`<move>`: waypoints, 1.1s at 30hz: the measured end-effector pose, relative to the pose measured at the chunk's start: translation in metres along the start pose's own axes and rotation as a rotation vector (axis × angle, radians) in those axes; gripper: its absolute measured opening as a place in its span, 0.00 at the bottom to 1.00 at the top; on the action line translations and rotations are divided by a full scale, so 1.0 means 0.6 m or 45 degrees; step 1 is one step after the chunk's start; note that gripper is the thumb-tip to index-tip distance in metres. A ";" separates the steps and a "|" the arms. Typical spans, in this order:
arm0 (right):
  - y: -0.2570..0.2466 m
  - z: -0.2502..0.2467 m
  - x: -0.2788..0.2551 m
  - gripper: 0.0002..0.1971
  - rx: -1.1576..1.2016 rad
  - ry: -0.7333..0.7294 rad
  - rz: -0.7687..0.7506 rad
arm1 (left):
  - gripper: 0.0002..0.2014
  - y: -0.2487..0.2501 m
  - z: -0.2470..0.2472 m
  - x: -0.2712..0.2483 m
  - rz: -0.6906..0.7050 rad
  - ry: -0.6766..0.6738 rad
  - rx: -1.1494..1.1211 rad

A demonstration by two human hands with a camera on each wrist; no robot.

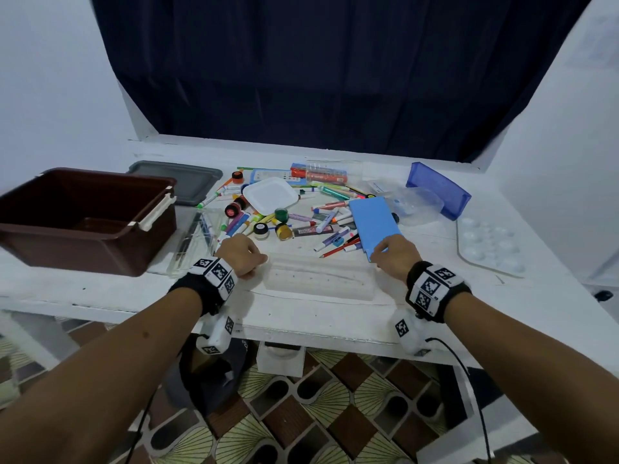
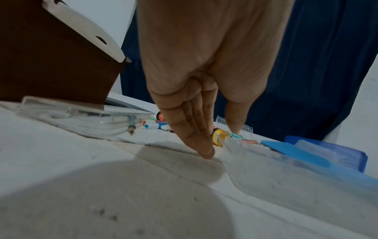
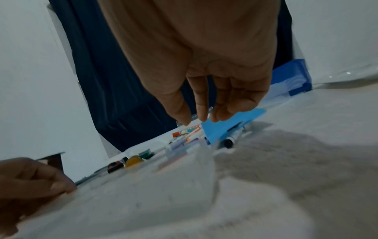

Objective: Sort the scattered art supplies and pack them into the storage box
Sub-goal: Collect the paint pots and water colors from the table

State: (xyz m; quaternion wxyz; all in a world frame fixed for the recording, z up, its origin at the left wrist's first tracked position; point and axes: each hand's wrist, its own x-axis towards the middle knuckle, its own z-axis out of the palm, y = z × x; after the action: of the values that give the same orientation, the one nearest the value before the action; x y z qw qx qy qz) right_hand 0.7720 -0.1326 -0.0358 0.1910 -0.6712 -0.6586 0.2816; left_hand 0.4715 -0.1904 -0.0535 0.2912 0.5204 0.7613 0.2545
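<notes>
On the white table (image 1: 301,316), near its front edge, a clear plastic tray (image 1: 318,277) is lying flat between the two hands. At its left end the left hand (image 1: 242,252) is sitting with fingers (image 2: 196,137) held straight and together, their tips coming down to the table just beside the tray's corner; whether they are touching the tray I cannot tell. At the tray's right end the right hand (image 1: 393,257) is hanging with its fingers (image 3: 201,103) loosely extended and slightly parted, tips pointing down above the near corner of a blue pad (image 1: 375,226); contact with it is not clear. Behind the tray the scattered supplies are spreading across the table: markers (image 1: 241,226), small paint jars (image 1: 283,231), a white square dish (image 1: 270,195) and a clear tube of red items (image 1: 318,175). Writing on the jar lids and marker barrels is too small and blurred for reading. The brown storage box (image 1: 83,222) is standing open at the left of the table, its white latch (image 1: 157,211) facing the supplies, and its grey lid (image 1: 177,180) is lying flat behind it. A clear case (image 1: 197,241) is resting beside the box. At the right, a blue pencil case (image 1: 438,189) is lying open and a white paint palette (image 1: 489,246) is sitting near the table's edge. Both wrists are wearing black bands with black-and-white square markers.
</notes>
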 end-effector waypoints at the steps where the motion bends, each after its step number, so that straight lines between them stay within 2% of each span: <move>1: -0.013 -0.001 0.008 0.11 0.034 0.013 -0.024 | 0.09 0.000 -0.007 0.003 -0.003 0.008 -0.015; 7: -0.113 0.028 0.039 0.11 0.184 -0.103 -0.125 | 0.04 0.002 -0.045 0.040 0.023 0.096 -0.025; 11: -0.178 0.067 0.060 0.04 0.327 -0.298 -0.110 | 0.03 0.005 -0.066 0.077 0.038 0.110 -0.034; 17: -0.254 0.127 0.113 0.11 0.210 -0.358 -0.056 | 0.06 0.004 -0.081 0.136 0.015 0.018 0.006; 23: -0.286 0.169 0.143 0.14 0.021 -0.428 0.041 | 0.17 0.009 -0.069 0.181 0.006 -0.147 0.096; 26: -0.288 0.184 0.153 0.14 -0.002 -0.458 0.068 | 0.16 0.006 -0.060 0.194 0.084 -0.168 0.263; 29: -0.287 0.195 0.157 0.16 0.000 -0.453 0.073 | 0.09 0.000 -0.048 0.195 0.173 -0.104 0.384; 33: -0.282 0.188 0.153 0.12 0.100 -0.471 0.124 | 0.13 -0.002 -0.044 0.202 0.213 -0.104 0.369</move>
State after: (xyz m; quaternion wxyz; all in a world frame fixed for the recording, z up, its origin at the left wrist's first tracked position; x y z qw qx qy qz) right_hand 0.5671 -0.0443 -0.0278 0.0788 -0.6311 -0.6376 0.4347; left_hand 0.4169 -0.0788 -0.0577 0.2215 0.6284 0.7317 0.1441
